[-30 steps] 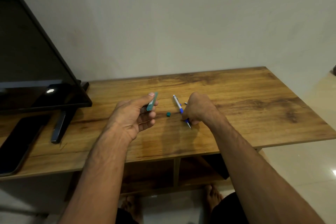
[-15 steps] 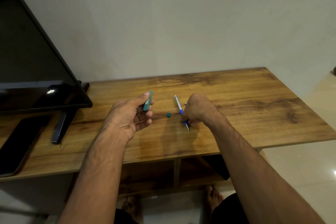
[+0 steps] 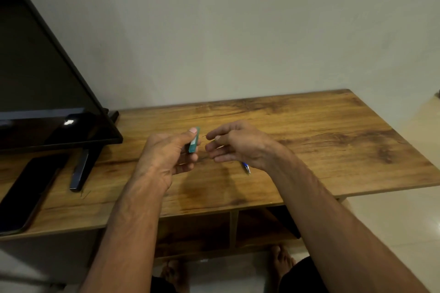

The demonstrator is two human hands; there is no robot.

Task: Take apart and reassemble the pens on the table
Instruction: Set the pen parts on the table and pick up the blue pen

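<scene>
The left hand (image 3: 166, 157) is raised a little above the wooden table (image 3: 333, 131), with its thumb and curled fingers gripping a green pen barrel (image 3: 193, 141). The barrel stands nearly upright, and its upper end shows just beside the thumbnail. Close to its right, the right hand (image 3: 240, 146) hovers with the forefinger and thumb pinching a thin part (image 3: 204, 136). A fine tip of this part pokes out toward the barrel without touching it, and it is too small to tell what the part is. The other fingers of that hand hang loosely curled below. A blue pen (image 3: 246, 167) lies on the table under the right wrist, with only its pointed end showing, aimed toward the near edge. At the left end of the table stands a dark television (image 3: 47, 93) on a black stand foot (image 3: 79, 173), and a black phone (image 3: 23, 195) lies flat beside it near the front edge. Bare feet (image 3: 281, 261) show on the floor below the table.
</scene>
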